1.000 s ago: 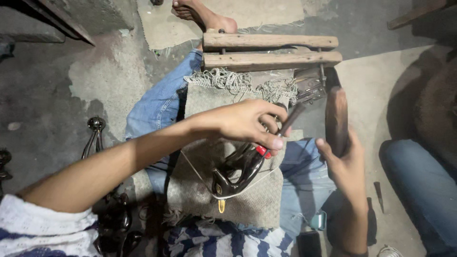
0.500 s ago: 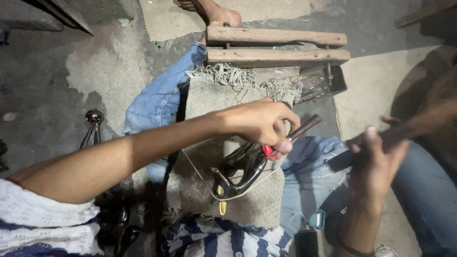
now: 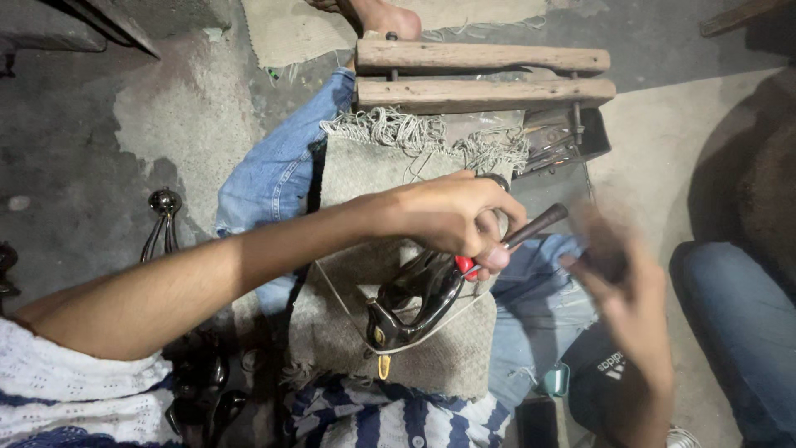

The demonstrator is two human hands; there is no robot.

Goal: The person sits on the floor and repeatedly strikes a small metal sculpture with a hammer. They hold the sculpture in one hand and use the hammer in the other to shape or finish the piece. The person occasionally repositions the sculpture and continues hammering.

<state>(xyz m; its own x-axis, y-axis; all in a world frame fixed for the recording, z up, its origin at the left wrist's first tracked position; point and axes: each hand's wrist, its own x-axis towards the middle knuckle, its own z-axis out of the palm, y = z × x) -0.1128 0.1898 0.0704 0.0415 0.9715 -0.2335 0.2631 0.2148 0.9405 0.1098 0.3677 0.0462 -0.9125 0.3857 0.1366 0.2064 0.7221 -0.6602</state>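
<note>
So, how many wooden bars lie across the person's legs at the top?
2: the farther wooden bar lies near the bare foot; the nearer wooden bar lies just below, parallel, above the woven mat. None seems hidden.

A small floor-level workshop, it seems: the person sits on a stained concrete floor (image 3: pixel 99 149) with a woven mat (image 3: pixel 365 174) over the lap, a rough wooden clamp (image 3: pixel 489 75) ahead, a tray of metal tools (image 3: pixel 564 141) beside it, and dark metal pieces (image 3: pixel 162 220) lying around, though blurred

A dark glossy curved piece (image 3: pixel 410 303) lies on the woven mat; a dark rod (image 3: pixel 535 226) is angled toward two o'clock
</note>
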